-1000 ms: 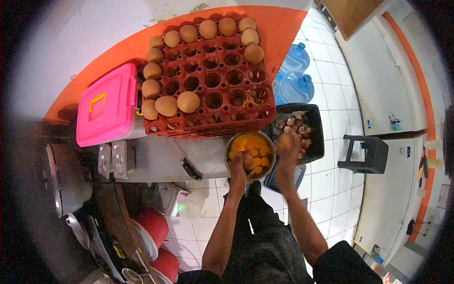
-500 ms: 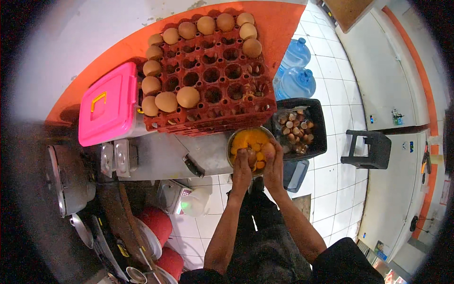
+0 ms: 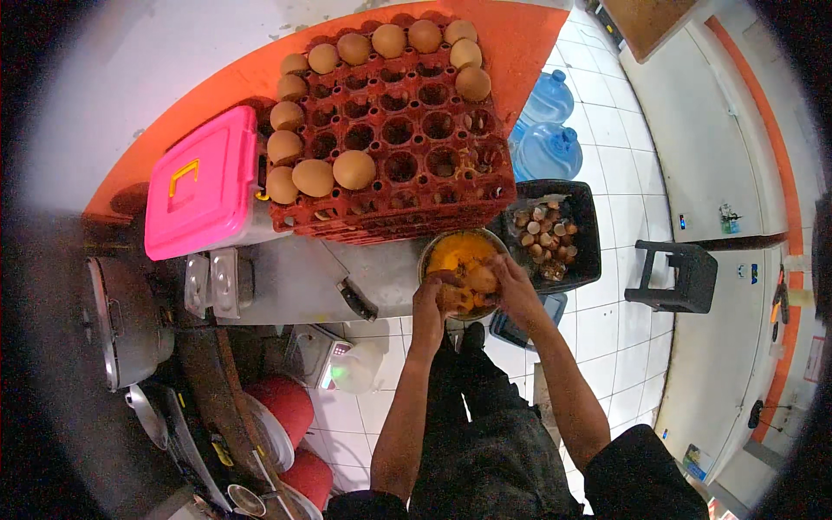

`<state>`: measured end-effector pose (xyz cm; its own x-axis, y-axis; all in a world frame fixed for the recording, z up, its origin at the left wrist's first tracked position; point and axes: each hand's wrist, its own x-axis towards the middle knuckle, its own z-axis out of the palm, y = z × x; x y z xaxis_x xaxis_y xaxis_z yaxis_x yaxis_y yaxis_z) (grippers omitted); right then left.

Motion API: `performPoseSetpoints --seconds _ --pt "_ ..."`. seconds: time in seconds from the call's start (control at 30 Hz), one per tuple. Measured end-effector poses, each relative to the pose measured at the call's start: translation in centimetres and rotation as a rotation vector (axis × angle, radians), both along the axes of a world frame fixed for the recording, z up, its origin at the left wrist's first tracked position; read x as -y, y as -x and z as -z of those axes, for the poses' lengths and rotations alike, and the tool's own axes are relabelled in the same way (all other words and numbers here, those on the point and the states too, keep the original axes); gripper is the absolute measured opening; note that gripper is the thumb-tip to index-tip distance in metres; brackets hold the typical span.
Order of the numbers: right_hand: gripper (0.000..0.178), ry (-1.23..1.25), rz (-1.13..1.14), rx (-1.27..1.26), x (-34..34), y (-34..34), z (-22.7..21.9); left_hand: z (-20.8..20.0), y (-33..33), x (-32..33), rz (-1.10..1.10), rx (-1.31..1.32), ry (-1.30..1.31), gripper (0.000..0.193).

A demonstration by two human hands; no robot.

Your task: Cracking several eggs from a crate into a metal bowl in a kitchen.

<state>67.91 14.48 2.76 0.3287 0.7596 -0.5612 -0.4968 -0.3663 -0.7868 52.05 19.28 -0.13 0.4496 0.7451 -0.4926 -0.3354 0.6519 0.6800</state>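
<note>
A round bowl (image 3: 423,260) of orange-yellow beaten-looking egg (image 3: 459,251) stands at the counter's edge in front of me. Over its near side, my left hand (image 3: 430,305) is curled round a brown egg (image 3: 451,300). Close by on the right, my right hand (image 3: 516,290) grips another brown egg (image 3: 480,278). The two eggs are very near each other; whether either shell is cracked I cannot tell. Beyond the bowl rises a stack of red egg trays (image 3: 397,130), with brown eggs (image 3: 354,170) along parts of its top rim.
Right of the bowl, a black bin (image 3: 589,234) holds broken eggshells (image 3: 548,234). A knife (image 3: 355,299) lies on the metal counter (image 3: 295,282), left of the bowl. Further left are a pink-lidded box (image 3: 199,186) and metal containers (image 3: 227,282). A black stool (image 3: 672,276) stands on the tiled floor.
My hands have shifted slightly, the left one leftward and the right one rightward, each still with an egg. The whole view has moved a little.
</note>
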Motion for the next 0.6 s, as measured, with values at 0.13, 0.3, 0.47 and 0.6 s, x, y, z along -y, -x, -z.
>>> performPoseSetpoints --seconds 0.13,0.3,0.47,0.6 --pt "0.047 0.07 -0.272 0.111 0.0 -1.1 0.1 -3.0 0.0 -0.3 0.136 -0.243 -0.158 0.037" --pt "0.045 0.008 -0.492 0.364 -0.1 -1.4 -2.0 -3.9 0.6 -1.1 0.301 -0.455 -0.316 0.035" --pt "0.043 -0.049 -0.545 0.482 -0.5 -1.1 -1.9 -2.8 0.8 -1.2 0.307 -0.533 -0.356 0.037" --pt "0.044 -0.028 -0.604 0.581 -0.5 -1.2 -2.5 -4.9 -0.1 -1.8 0.4 -0.683 -0.635 0.04"
